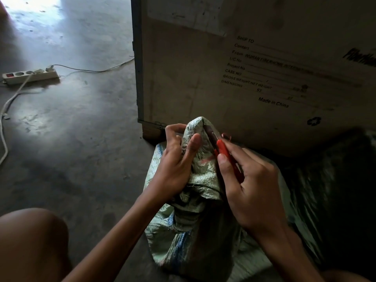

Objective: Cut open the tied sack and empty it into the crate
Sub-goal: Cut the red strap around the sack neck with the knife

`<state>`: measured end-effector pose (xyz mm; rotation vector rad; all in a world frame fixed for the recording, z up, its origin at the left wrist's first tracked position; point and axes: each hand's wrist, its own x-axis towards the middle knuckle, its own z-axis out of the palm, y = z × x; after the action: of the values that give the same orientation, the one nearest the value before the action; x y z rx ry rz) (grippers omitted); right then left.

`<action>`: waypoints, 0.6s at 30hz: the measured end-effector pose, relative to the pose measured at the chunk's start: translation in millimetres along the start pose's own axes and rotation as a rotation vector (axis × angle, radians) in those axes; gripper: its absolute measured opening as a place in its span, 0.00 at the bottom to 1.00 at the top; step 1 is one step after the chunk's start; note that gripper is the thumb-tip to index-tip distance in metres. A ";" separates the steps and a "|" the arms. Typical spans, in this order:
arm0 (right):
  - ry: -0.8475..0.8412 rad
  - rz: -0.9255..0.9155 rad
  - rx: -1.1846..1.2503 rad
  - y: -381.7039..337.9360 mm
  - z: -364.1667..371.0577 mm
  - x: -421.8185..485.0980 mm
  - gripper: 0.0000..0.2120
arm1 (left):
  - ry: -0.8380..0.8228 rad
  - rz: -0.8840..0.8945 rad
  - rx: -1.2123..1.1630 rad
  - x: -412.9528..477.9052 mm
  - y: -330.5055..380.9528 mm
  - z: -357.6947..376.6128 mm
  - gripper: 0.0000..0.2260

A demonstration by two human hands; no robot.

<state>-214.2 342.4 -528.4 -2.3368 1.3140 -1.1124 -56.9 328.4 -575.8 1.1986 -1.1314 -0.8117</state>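
Beyond a bare knee point(32, 241), left hand point(175, 159) grips the bunched sack point(196, 185), right hand point(250, 190) pinches red cutter point(224, 149)

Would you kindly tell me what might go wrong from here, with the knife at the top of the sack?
1. The right hand holds the red knife with its blade against the bunched top of the sack, close to the thumb of the left hand gripping that top; a slip might cut it.
2. The sack stands on the floor beside the crate, not over it, so a wide cut may spill contents there.
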 end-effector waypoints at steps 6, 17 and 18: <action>-0.036 -0.010 -0.009 0.9 -2.5 0.0 0.15 | 0.033 0.033 0.029 -3.4 -2.3 0.2 0.20; -0.087 -0.022 -0.009 1.9 -5.5 -1.6 0.15 | 0.068 0.045 0.057 -5.6 -2.0 -1.6 0.20; -0.093 -0.022 -0.012 1.5 -5.8 -2.0 0.15 | 0.072 0.047 0.057 -5.8 -1.6 -1.6 0.20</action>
<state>-219.9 344.0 -526.2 -2.3862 1.2685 -0.9918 -56.8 334.0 -578.7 1.2345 -1.1254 -0.6993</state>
